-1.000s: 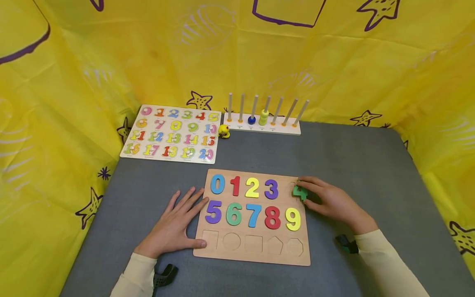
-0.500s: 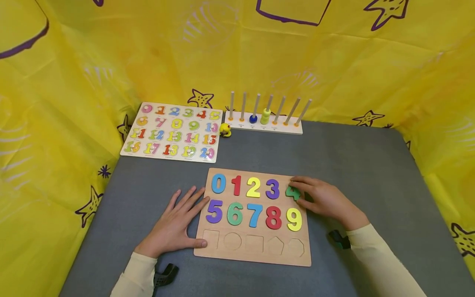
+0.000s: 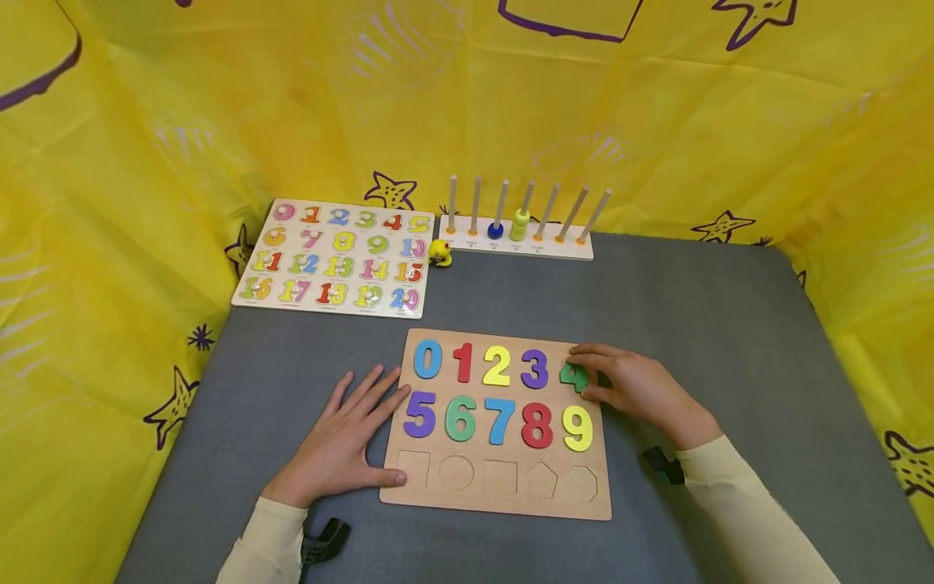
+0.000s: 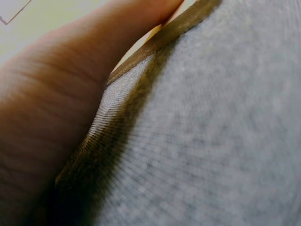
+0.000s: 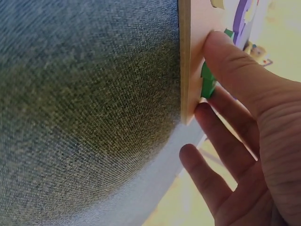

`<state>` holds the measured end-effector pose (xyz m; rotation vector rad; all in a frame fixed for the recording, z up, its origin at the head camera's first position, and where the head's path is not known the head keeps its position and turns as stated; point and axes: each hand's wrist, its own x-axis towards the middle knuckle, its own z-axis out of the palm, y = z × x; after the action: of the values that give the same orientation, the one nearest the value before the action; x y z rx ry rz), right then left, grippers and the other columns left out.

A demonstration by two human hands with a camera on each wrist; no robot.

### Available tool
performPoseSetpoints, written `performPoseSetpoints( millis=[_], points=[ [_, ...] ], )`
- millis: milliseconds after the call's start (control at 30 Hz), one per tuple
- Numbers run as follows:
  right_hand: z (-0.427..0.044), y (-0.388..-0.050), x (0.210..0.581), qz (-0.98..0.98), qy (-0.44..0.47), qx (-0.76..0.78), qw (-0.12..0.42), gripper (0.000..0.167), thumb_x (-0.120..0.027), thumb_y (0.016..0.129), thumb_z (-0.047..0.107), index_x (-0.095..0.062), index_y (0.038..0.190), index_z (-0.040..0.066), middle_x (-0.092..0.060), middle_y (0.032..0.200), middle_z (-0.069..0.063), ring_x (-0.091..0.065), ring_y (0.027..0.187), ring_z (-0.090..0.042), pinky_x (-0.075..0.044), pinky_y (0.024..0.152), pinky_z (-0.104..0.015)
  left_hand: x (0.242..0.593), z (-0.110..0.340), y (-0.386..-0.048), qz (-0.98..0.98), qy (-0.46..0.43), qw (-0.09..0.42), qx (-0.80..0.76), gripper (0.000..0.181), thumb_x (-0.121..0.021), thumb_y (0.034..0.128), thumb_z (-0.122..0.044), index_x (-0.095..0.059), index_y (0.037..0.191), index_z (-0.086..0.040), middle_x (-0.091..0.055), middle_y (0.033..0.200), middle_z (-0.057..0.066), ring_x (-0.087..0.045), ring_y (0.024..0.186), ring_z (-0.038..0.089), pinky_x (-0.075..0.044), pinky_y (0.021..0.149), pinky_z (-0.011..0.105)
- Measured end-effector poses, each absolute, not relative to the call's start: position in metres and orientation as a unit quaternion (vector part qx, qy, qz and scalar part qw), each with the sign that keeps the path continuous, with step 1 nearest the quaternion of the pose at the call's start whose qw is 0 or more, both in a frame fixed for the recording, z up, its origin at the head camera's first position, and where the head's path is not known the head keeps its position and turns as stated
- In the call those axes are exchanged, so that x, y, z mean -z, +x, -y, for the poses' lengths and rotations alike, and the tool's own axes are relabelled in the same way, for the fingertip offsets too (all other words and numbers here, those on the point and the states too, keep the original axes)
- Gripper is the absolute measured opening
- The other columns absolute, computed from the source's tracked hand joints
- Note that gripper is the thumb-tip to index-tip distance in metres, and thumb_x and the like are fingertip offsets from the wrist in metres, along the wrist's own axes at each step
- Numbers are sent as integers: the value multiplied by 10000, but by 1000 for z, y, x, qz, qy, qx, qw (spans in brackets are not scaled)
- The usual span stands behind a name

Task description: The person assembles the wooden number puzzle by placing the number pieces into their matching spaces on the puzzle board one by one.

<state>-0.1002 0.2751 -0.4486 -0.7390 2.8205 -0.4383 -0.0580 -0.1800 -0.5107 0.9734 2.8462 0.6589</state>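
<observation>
A wooden number puzzle board [image 3: 503, 507] lies on the grey table, with coloured digits 0 to 9 in two rows and outlined shapes along its bottom row. At the top right of the board, my right hand [image 3: 638, 393] pinches the green number 4 [image 3: 574, 377] between thumb and fingers. The right wrist view shows the green 4 [image 5: 207, 81] against the board's face, partly hidden by the thumb. My left hand [image 3: 339, 446] rests with spread, straight fingers along the board's left edge, its thumb on the lower left corner.
Behind on the left lies a second number board [image 3: 328, 308] with digits 0 to 20. Next to it sit a small yellow toy figure [image 3: 440, 253] and a peg stand [image 3: 554, 247] with a blue bead and yellow-green beads. Yellow patterned cloth [image 3: 306, 97] surrounds the table.
My right hand has carried the green 4 a little left, onto its place in the top row after the purple 3. My left hand has stayed at the board's edge.
</observation>
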Motion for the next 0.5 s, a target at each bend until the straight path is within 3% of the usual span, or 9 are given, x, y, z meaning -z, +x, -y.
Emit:
performPoseSetpoints(
  millis=[500],
  points=[
    [-278,-95,454,-951,-243,155,115,588,-800,892,268,-601,1431,145,-536,1476,-75,-604,1239,-335,-532,949,-534,514,181,-58,-924,316,40,-212,1186,-653,674,-879,-342,1605,-213,-166,1689,2,-83,1548,285,11,1202,572]
  ],
)
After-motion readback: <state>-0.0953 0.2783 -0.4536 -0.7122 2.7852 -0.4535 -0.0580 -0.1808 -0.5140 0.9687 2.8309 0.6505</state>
